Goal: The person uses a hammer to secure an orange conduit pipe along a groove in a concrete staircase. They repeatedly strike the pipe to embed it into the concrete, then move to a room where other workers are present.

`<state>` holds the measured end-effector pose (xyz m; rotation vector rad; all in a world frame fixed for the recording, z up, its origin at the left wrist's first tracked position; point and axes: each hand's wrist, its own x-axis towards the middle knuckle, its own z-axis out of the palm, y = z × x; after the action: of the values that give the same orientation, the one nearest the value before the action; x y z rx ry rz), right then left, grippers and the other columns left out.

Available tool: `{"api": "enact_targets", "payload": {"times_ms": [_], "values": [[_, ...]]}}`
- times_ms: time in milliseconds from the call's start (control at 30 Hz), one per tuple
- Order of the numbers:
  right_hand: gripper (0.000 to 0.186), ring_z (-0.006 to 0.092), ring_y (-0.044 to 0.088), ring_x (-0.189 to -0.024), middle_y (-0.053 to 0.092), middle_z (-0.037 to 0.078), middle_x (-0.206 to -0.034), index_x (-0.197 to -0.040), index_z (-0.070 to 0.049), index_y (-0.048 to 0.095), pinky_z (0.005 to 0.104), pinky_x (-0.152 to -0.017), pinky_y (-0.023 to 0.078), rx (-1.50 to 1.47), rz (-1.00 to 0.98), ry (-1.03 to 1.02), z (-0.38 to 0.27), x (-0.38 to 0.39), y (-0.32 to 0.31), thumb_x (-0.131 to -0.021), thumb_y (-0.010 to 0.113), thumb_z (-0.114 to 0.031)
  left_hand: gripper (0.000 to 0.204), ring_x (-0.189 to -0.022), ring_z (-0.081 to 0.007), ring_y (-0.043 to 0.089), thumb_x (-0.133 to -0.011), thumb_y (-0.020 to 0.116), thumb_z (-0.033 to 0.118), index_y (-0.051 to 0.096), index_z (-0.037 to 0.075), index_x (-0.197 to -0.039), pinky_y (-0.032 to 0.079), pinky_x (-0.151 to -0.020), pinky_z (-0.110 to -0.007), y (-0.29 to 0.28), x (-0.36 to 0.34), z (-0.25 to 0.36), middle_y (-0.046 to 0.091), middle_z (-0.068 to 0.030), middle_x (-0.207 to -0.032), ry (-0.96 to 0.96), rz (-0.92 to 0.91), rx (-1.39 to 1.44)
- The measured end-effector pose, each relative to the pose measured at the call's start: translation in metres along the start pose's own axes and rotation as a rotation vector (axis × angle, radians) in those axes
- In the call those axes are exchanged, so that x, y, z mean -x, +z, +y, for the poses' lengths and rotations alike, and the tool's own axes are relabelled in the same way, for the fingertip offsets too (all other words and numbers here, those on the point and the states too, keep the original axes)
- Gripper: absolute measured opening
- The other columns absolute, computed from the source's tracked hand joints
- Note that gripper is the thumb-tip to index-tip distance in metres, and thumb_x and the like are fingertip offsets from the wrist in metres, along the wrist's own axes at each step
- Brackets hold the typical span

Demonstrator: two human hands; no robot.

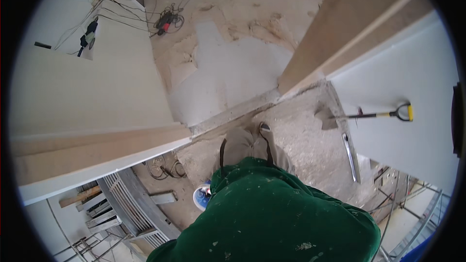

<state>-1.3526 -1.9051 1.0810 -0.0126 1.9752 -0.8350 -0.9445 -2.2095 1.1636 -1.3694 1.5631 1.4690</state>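
Observation:
Neither of my hands shows; the paint-flecked green top (272, 208) fills the lower middle and its sleeves run out of sight. A white bucket (199, 198) with something blue and white in it stands close to my left side, partly covered by the top. Whether a hand touches it I cannot tell. Below me are my grey-brown trousers (238, 143) and one dark shoe (264, 127) on the dusty floor, just short of a doorway.
A shovel (369, 115) with a yellow-black handle leans at the right wall, near a long metal level-like bar (350, 157). Wooden door frames (335, 39) flank the opening. Beyond lie cables and a red-black power tool (166, 23). A ladder-like metal frame (133, 204) stands lower left.

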Motion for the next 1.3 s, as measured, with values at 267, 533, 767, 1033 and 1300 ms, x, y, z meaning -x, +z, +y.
{"api": "enact_targets", "payload": {"times_ms": [267,533,767,1033,1300], "values": [[0.040,0.0358,0.064,-0.112,0.065,0.020,-0.122,-0.125,-0.005,0.065,0.0434,-0.098,0.049,0.385,-0.110,-0.011,-0.088,-0.118,-0.061,-0.093,0.056,-0.027,0.052,-0.111,-0.0291,0.064,-0.098,0.054,0.049,0.060,0.013,-0.135,0.049,-0.096,-0.045,-0.085,-0.005,0.164,0.067,-0.0142,-0.126,-0.039,-0.355,0.325],[0.018,0.0392,0.068,-0.091,0.071,0.020,-0.093,-0.096,-0.002,0.071,0.0490,-0.082,0.054,0.727,0.667,-0.954,-0.248,-0.301,-0.152,-0.083,0.062,-0.009,0.054,-0.113,-0.0284,0.063,-0.098,0.055,0.051,0.060,0.013,-0.136,0.048,-0.099,-0.045,-0.230,-0.053,0.354,0.066,-0.0148,-0.128,-0.128,-0.693,0.213],[0.078,0.0492,0.057,-0.121,0.058,0.034,-0.125,-0.133,-0.003,0.054,0.0525,-0.101,0.047,0.385,0.302,-0.039,-0.610,-0.365,-0.162,-0.087,0.060,-0.065,0.068,-0.127,-0.0437,0.057,-0.096,0.057,0.057,0.059,0.001,-0.134,0.047,-0.105,-0.046,-0.370,-0.316,0.656,0.063,-0.0257,-0.131,0.312,0.195,-0.919],[0.101,0.0499,0.049,-0.128,0.045,0.030,-0.142,-0.151,-0.020,0.036,0.0705,-0.102,0.037,0.659,0.061,0.015,-0.833,-0.556,-0.233,-0.069,0.078,-0.061,0.042,-0.109,-0.0279,0.067,-0.102,0.058,0.030,0.060,-0.001,-0.130,0.052,-0.096,-0.038,-0.414,-0.528,1.158,0.072,-0.0175,-0.115,0.873,0.087,-0.124],[0.084,0.0437,0.050,-0.134,0.050,0.021,-0.149,-0.152,-0.024,0.044,0.0547,-0.109,0.042,0.465,-0.365,-0.098,-0.806,-0.741,-0.326,-0.082,0.064,-0.066,0.042,-0.109,-0.0229,0.068,-0.101,0.057,0.039,0.061,0.011,-0.132,0.055,-0.088,-0.040,-0.443,-0.533,1.325,0.070,-0.0111,-0.121,0.213,-0.208,0.197]]}}
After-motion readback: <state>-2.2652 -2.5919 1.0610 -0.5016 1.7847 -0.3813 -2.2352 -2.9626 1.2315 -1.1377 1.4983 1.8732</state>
